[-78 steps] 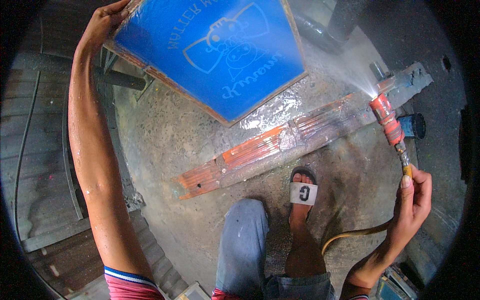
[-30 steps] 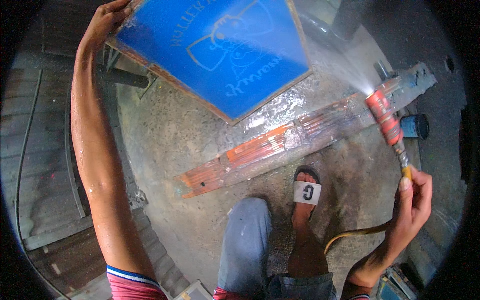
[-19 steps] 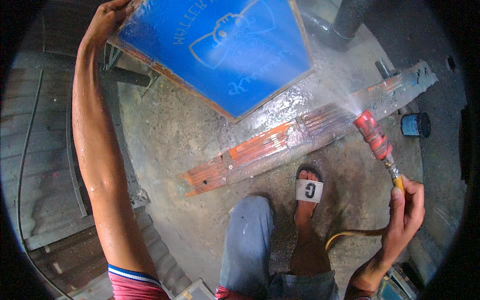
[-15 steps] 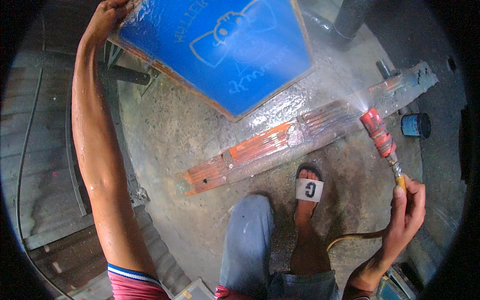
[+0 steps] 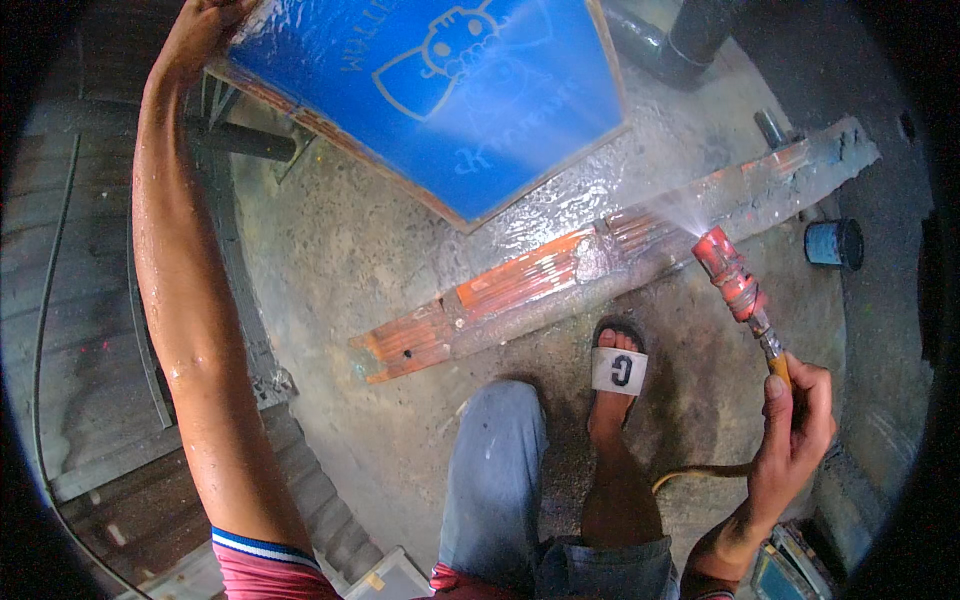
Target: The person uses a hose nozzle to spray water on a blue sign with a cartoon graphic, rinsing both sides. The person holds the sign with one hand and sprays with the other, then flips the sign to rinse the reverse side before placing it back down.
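Note:
My left hand is closed on the upper left edge of a blue screen-printing frame, tilted at the top of the view. The screen has a wooden rim, a pale cartoon animal outline and lettering, and its wet surface shines. Its lower corner is just above the wet floor; whether it touches cannot be made out. Wrapped around the yellow hose end, my right hand holds a red spray nozzle. Water fans out of the nozzle toward the upper left, misting across the screen's right side.
A worn orange hollow-brick strip set in concrete crosses the wet concrete floor. A small dark can with a blue label stands at the right. Dark pipes rise at the back, and a sandalled foot is below the strip.
My right hand has moved a little left and down with the spray nozzle. The screen-printing frame has shifted slightly left and up with my left hand.

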`<act>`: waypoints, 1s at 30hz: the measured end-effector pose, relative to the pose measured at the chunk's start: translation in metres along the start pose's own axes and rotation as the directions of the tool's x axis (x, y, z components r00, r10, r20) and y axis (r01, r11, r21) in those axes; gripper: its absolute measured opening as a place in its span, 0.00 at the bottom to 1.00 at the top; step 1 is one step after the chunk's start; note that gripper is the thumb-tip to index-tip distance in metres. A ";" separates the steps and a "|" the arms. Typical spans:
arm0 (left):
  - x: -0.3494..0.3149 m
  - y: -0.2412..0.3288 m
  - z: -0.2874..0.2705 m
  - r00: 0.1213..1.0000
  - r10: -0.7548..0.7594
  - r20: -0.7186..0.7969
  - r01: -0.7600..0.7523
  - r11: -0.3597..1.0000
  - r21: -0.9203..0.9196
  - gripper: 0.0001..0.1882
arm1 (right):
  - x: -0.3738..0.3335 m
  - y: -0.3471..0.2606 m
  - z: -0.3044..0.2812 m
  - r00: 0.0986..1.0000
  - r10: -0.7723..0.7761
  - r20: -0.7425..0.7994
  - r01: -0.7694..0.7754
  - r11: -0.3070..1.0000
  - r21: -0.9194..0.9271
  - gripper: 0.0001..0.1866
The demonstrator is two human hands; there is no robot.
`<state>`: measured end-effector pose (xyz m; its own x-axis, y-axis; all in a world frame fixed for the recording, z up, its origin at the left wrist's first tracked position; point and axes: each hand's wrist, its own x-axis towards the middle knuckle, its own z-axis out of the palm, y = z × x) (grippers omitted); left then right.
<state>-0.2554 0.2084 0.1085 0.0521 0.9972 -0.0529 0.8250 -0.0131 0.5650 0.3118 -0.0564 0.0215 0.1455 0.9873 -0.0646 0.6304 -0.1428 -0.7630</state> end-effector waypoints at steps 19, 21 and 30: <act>-0.001 0.003 0.002 0.999 -0.027 -0.035 0.029 0.999 0.042 0.22 | 0.006 0.013 0.009 0.998 0.057 -0.036 -0.056 0.998 0.040 0.06; 0.001 0.000 0.000 0.999 0.013 -0.030 -0.011 0.998 0.056 0.22 | 0.010 0.020 0.011 0.999 0.023 -0.045 -0.022 1.000 0.016 0.06; 0.001 0.001 -0.001 1.000 -0.021 -0.015 0.022 0.996 0.081 0.23 | 0.012 0.024 0.011 0.999 0.036 -0.019 -0.035 0.997 0.069 0.07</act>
<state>-0.2550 0.2093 0.1100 0.0267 0.9983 -0.0525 0.8687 0.0028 0.4953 0.3203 -0.0473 -0.0043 0.1832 0.9798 -0.0798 0.5709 -0.1721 -0.8028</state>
